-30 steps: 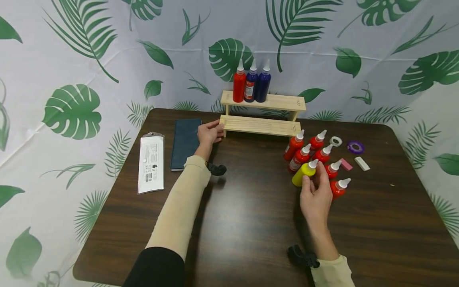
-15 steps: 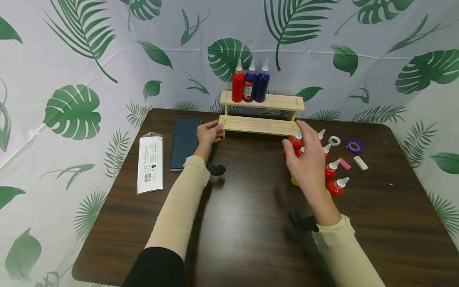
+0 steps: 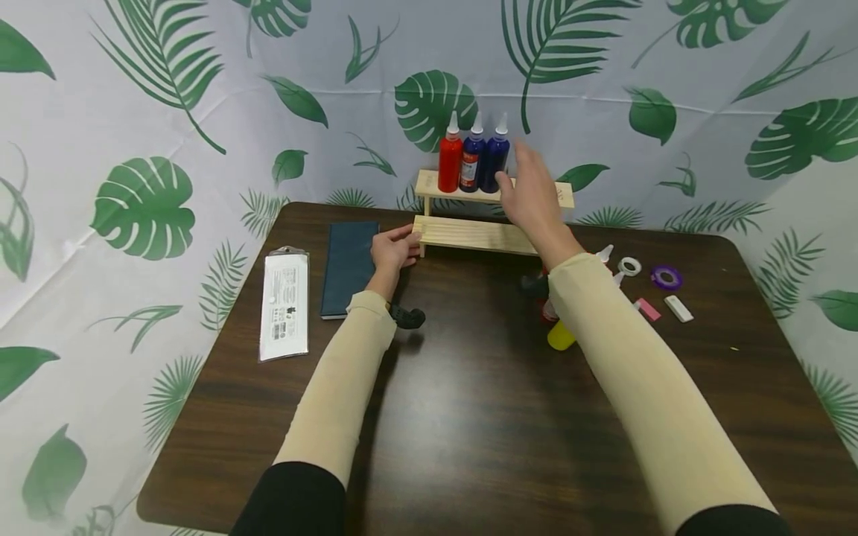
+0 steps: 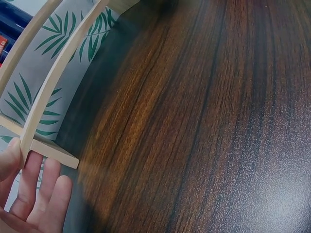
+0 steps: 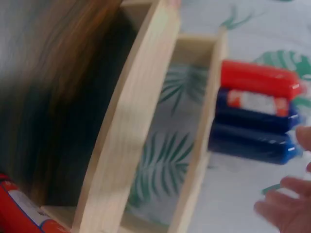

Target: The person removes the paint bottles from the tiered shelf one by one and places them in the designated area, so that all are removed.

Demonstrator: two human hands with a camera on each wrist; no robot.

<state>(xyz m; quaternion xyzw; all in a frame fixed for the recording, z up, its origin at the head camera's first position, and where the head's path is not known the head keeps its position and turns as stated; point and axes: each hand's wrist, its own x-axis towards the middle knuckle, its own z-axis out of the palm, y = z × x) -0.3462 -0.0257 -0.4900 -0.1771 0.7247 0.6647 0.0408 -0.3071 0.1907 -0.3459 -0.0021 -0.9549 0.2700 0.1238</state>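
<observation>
A two-tier wooden rack (image 3: 476,234) stands at the back of the table. On its upper shelf are a red squeeze bottle (image 3: 450,165), a labelled dark blue squeeze bottle (image 3: 471,165) and another dark blue squeeze bottle (image 3: 494,167), all upright with white nozzles. My left hand (image 3: 394,249) pinches the left end of the lower shelf, thumb over it and fingers underneath, as the left wrist view shows. Close to the right-hand blue bottle is my right hand (image 3: 534,197), fingers spread and holding nothing; the right wrist view shows its fingers (image 5: 286,194) beside the nozzles.
Under my right forearm stand a yellow bottle (image 3: 560,336) and several red bottles, mostly hidden. Farther right lie a white tape roll (image 3: 620,266), a purple tape roll (image 3: 654,278), a pink block (image 3: 647,310) and a white block (image 3: 678,308). A dark notebook (image 3: 348,268) and white package (image 3: 284,305) lie left.
My right hand has let go of the yellow bottle and moved up and left to the upper shelf. My left hand has stayed on the rack's end.
</observation>
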